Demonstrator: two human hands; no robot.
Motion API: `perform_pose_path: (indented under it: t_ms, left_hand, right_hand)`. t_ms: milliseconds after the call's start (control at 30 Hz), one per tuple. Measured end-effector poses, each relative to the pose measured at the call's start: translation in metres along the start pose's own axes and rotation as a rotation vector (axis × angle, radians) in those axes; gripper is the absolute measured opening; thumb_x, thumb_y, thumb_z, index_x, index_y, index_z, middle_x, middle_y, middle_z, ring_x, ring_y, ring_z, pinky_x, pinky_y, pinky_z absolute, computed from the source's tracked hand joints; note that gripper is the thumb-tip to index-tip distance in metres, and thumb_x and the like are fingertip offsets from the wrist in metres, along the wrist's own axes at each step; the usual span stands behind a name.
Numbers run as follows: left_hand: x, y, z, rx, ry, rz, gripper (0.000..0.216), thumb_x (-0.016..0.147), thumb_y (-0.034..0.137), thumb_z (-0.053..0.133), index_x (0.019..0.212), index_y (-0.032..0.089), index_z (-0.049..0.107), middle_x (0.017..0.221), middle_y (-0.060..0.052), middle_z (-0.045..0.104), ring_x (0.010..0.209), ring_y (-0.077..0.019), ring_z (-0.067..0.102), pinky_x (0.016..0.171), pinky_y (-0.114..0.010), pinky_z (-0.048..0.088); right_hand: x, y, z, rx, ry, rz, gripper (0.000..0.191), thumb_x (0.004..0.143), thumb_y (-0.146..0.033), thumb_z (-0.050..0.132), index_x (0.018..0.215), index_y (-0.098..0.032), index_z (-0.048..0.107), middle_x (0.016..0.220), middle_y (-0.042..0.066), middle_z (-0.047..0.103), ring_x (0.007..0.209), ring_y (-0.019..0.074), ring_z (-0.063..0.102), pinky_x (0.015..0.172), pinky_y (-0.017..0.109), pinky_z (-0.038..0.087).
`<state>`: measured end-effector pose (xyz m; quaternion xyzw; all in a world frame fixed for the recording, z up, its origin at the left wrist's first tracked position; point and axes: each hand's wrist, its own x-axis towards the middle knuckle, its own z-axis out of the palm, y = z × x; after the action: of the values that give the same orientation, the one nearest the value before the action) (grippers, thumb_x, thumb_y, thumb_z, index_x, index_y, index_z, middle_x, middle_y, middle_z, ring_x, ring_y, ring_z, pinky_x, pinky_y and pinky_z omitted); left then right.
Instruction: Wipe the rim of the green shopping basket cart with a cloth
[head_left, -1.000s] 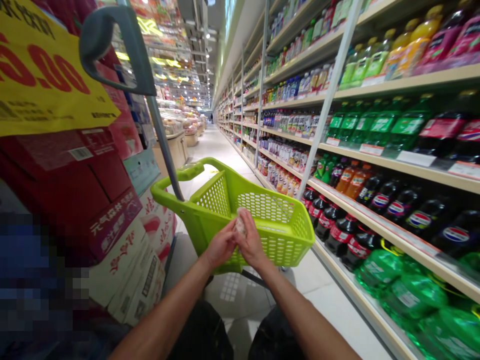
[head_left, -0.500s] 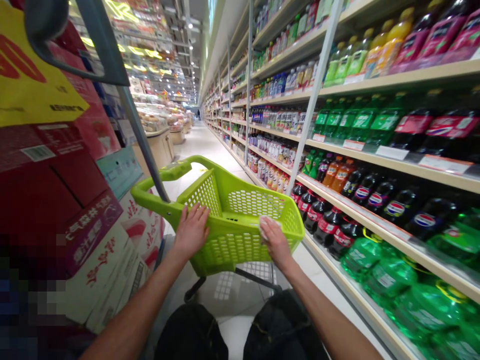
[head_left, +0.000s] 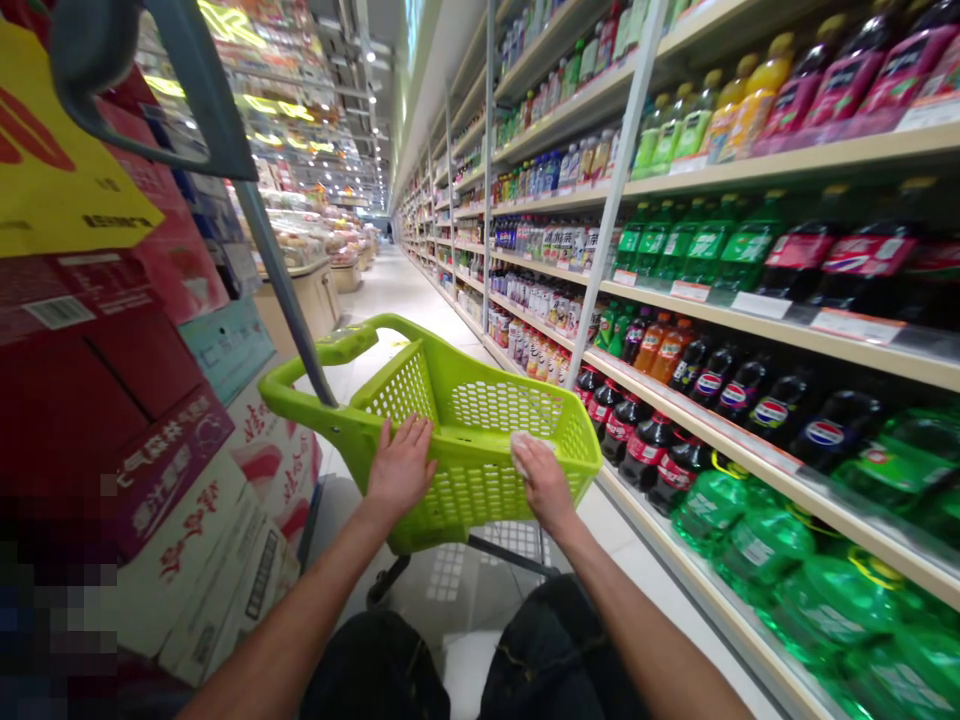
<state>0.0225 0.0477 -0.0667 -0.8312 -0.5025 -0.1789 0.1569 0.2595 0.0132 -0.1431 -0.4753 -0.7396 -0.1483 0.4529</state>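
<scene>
A lime-green plastic shopping cart (head_left: 465, 480) with perforated walls stands sideways in front of my knees. My left hand (head_left: 401, 468) lies on the near rim with its fingers stretched out flat over the edge. Near the right end of the same rim, my right hand (head_left: 546, 482) presses a crumpled white cloth (head_left: 523, 450) against the cart. Its fingers are closed over the cloth, partly hiding it. The cart's handle (head_left: 289, 390) curves off to the left, and a grey pole (head_left: 281, 280) rises beside it.
Shelves (head_left: 780, 320) of soda bottles line the right side, with large green bottles (head_left: 765, 540) lowest. Stacked drink cartons (head_left: 217, 530) crowd the left under a yellow sign (head_left: 52, 160). A tiled aisle (head_left: 375, 285) runs ahead past wooden display counters (head_left: 300, 305).
My left hand has slid a little to the right along the cart's rim. My right hand stays on the rim with the cloth, and the view has shifted slightly.
</scene>
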Motion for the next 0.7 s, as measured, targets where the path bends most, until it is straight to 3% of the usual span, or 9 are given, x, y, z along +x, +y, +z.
perform_pose_path:
  t_ms: [133,233,467,700]
  left_hand:
    - [-0.001,0.004,0.001,-0.050,0.023,-0.005,0.050,0.075,0.024,0.045,0.124,0.011,0.045,0.129,-0.014,0.047,0.125,-0.0274,0.034,0.106,-0.051,0.013]
    - [-0.001,0.009,0.003,-0.092,0.045,-0.011,0.050,0.075,0.025,0.047,0.123,0.011,0.045,0.128,-0.015,0.048,0.125,-0.0277,0.034,0.106,-0.051,0.011]
    - [0.000,0.025,0.002,-0.093,0.016,-0.011,0.052,0.075,0.024,0.048,0.125,0.010,0.043,0.131,-0.014,0.045,0.127,-0.0271,0.031,0.108,-0.049,0.009]
    - [0.001,0.038,0.001,-0.131,-0.004,0.015,0.056,0.074,0.023,0.048,0.127,0.010,0.040,0.134,-0.013,0.042,0.129,-0.0259,0.028,0.109,-0.048,0.008]
  right_hand:
    - [-0.030,0.042,-0.035,-0.153,0.097,0.220,0.044,0.079,-0.011,0.036,0.120,-0.018,0.050,0.121,0.009,0.054,0.117,0.0200,0.045,0.098,0.044,0.036]
    - [-0.037,0.051,-0.042,-0.194,0.148,0.334,0.044,0.080,-0.017,0.035,0.122,-0.019,0.047,0.119,0.009,0.055,0.113,0.0211,0.048,0.096,0.045,0.035]
    - [-0.027,0.048,-0.029,-0.444,-0.016,0.362,0.049,0.079,-0.037,0.044,0.124,-0.020,0.042,0.125,0.011,0.050,0.119,0.0290,0.039,0.096,0.059,0.017]
    - [-0.036,0.094,-0.046,-0.497,0.008,0.414,0.039,0.081,-0.026,0.037,0.117,-0.018,0.050,0.115,0.011,0.059,0.112,0.0260,0.047,0.098,0.057,0.012]
